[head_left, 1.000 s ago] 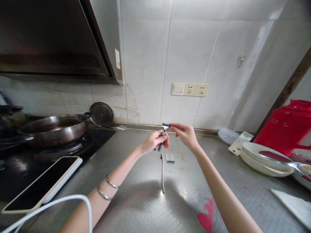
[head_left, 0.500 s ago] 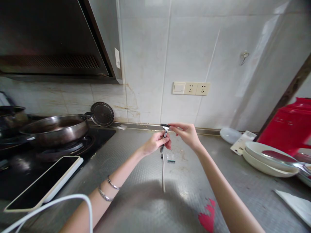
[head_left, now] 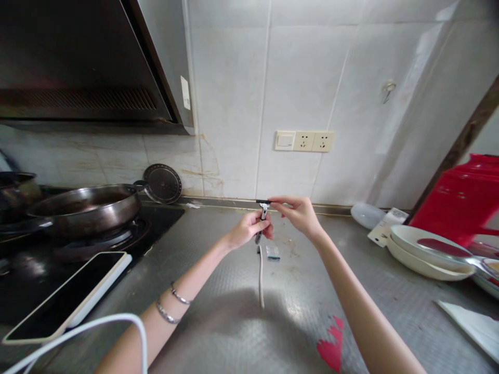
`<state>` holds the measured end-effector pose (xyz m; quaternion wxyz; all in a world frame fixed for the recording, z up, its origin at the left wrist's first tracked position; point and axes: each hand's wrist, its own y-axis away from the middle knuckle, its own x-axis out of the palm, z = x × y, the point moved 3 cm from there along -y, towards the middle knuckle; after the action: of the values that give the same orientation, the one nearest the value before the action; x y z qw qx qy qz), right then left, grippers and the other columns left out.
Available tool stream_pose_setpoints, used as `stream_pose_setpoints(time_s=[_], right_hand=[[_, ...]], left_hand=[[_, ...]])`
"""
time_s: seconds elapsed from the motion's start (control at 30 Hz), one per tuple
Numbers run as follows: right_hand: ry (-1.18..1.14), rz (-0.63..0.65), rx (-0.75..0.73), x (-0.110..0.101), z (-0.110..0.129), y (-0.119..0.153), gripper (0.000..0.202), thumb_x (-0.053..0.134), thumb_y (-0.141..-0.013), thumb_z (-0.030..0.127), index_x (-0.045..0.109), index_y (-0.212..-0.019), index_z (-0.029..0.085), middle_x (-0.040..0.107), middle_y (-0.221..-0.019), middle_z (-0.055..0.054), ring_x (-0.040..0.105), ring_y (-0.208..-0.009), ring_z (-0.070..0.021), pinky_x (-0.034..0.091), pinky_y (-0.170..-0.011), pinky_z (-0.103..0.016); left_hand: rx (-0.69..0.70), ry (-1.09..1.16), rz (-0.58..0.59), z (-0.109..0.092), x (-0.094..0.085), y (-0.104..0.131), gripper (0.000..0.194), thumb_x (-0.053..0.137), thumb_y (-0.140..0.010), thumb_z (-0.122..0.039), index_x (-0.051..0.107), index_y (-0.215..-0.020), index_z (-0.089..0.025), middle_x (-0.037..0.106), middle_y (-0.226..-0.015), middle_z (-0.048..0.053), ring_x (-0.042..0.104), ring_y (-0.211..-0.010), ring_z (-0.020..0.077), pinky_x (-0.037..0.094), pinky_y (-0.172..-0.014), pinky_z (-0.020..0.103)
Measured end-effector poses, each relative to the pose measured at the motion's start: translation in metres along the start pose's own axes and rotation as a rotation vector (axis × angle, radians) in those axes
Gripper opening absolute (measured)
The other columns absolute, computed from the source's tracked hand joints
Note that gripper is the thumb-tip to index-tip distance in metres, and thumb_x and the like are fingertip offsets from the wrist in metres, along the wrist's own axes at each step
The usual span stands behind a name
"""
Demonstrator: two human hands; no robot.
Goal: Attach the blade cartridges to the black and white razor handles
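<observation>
Well off stove edge [head_left: 160, 228], left hand [head_left: 249, 228] holding razor [head_left: 264, 210], right hand [head_left: 297, 212] pinching cartridge [head_left: 262, 201]

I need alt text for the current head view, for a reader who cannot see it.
The left hand holds a razor by its handle, while the right hand touches its black head above a grey counter. On it lie a thin pale rod and a small clear case; a pan stands on the stove at left.
</observation>
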<state>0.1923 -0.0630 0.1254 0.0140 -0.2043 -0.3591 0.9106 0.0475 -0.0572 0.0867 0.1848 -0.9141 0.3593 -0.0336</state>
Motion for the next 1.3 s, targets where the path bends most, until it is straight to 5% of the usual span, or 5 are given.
stream_pose_setpoints(time_s=[0.67,0.9,1.3], right_hand=[[0.011,0.019,0.014,0.001,0.001,0.001,0.026,0.056,-0.073,0.030,0.072,-0.088,0.017,0.071,-0.079,-0.005,0.062,-0.066,-0.0169,0.048,-0.049,-0.023],[0.026,0.030,0.004,0.002,0.001,0.002,0.026,0.055,-0.073,0.027,0.071,-0.088,0.015,0.071,-0.079,-0.004,0.060,-0.057,-0.0132,0.047,-0.047,-0.021],[0.009,0.031,0.000,0.001,0.003,0.002,0.025,0.053,-0.071,0.022,0.071,-0.087,0.014,0.070,-0.080,-0.004,0.063,-0.069,-0.0160,0.047,-0.048,-0.019]], left_hand=[[-0.012,0.103,-0.005,0.010,-0.003,-0.002,0.024,0.058,-0.076,-0.035,0.047,-0.080,-0.014,0.056,-0.066,0.002,0.055,-0.059,0.0107,0.041,-0.059,0.024],[-0.025,0.140,0.000,0.016,-0.002,-0.003,0.024,0.056,-0.077,-0.035,0.048,-0.082,-0.014,0.049,-0.060,-0.002,0.043,-0.050,0.0065,0.033,-0.050,0.020],[-0.043,0.255,-0.008,0.018,0.000,-0.002,0.026,0.060,-0.075,-0.035,0.049,-0.085,-0.014,0.036,-0.055,-0.006,0.034,-0.048,0.0055,0.029,-0.048,0.020]])
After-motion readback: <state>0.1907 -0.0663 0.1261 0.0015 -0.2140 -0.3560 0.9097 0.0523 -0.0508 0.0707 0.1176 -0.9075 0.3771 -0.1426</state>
